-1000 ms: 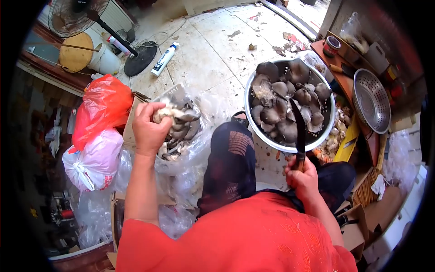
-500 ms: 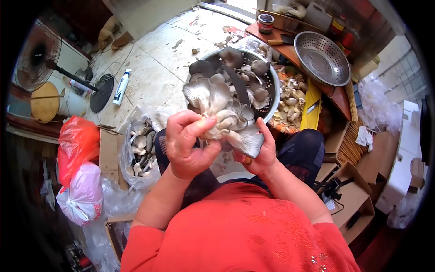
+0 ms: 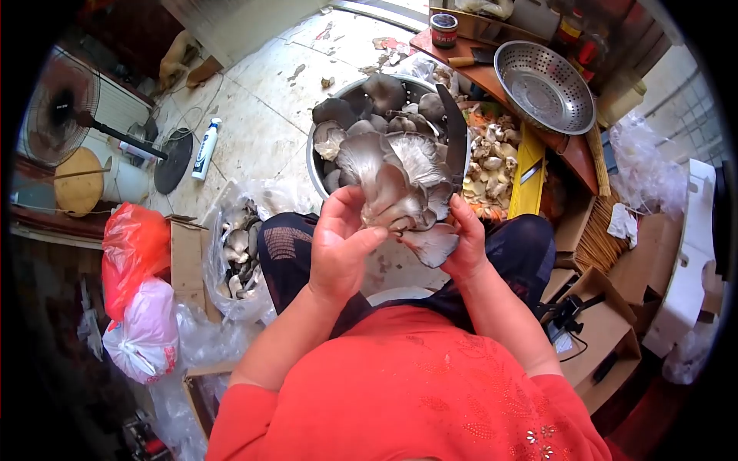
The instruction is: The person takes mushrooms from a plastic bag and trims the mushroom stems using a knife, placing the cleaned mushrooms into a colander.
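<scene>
A large cluster of grey oyster mushrooms (image 3: 388, 180) is held up in front of me, over the near side of a metal colander (image 3: 314, 157). My left hand (image 3: 342, 242) grips its left side and base, thumb laid across the stems. My right hand (image 3: 465, 242) supports the cluster's lower right cap. A dark-bladed knife (image 3: 455, 134) points upward out of the right hand; its handle is hidden there. More oyster mushrooms (image 3: 384, 92) fill the colander behind the cluster.
Trimmed mushroom pieces (image 3: 492, 157) lie right of the colander, beside a yellow strip (image 3: 529, 173). An empty colander (image 3: 546, 88), a jar (image 3: 444, 31) and a cleaver (image 3: 473, 58) sit on a low table. A plastic bag of mushrooms (image 3: 242, 246) stands left; a fan (image 3: 65, 111) is farther left.
The mushroom cluster has been turned, showing its caps more upright. My left hand has moved right and opened from a pinch to a wider hold. The knife blade has swung right.
</scene>
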`<control>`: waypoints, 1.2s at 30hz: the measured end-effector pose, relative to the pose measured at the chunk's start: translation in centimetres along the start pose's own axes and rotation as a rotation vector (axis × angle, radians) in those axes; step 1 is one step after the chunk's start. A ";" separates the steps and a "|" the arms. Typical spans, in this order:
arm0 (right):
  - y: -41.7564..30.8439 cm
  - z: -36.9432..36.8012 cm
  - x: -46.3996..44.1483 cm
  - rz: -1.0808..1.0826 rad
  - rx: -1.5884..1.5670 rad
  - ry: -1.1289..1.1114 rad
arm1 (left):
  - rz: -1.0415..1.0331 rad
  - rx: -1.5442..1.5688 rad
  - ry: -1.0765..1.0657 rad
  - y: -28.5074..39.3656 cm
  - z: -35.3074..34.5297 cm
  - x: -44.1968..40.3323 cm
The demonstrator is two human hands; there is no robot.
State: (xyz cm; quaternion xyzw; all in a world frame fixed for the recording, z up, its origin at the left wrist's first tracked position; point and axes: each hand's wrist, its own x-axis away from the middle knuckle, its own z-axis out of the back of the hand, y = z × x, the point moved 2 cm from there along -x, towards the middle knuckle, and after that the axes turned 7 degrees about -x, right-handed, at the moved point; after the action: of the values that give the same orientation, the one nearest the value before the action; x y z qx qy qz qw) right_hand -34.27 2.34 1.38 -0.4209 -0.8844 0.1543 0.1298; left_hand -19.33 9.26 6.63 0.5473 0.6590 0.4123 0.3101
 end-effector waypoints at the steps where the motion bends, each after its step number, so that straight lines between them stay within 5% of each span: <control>1: 0.0 0.3 -0.1 0.008 0.036 0.003 | -0.012 -0.014 -0.013 -0.6 0.4 -0.2; 7: 0.6 1.9 -0.8 -0.047 0.109 0.031 | 0.053 0.107 0.052 -0.8 1.5 -1.3; 10: -0.1 1.9 -1.3 0.019 0.090 0.236 | 0.096 0.130 0.149 -0.6 2.8 -2.7; 13: -1.1 2.1 0.0 0.201 0.641 0.419 | 0.069 0.030 0.230 0.0 5.0 -4.8; 21: 2.4 0.9 2.4 0.091 1.203 0.035 | 0.011 -0.108 0.271 0.2 8.8 -8.3; 36: 2.4 -0.5 -0.6 0.226 1.466 0.079 | 0.038 -0.030 0.291 -1.5 7.6 -8.6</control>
State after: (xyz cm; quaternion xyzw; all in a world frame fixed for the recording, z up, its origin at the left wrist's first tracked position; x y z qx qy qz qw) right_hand -32.05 3.40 0.86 -0.3199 -0.5004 0.7023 0.3925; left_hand -11.70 2.28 1.34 0.4893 0.6804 0.5029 0.2114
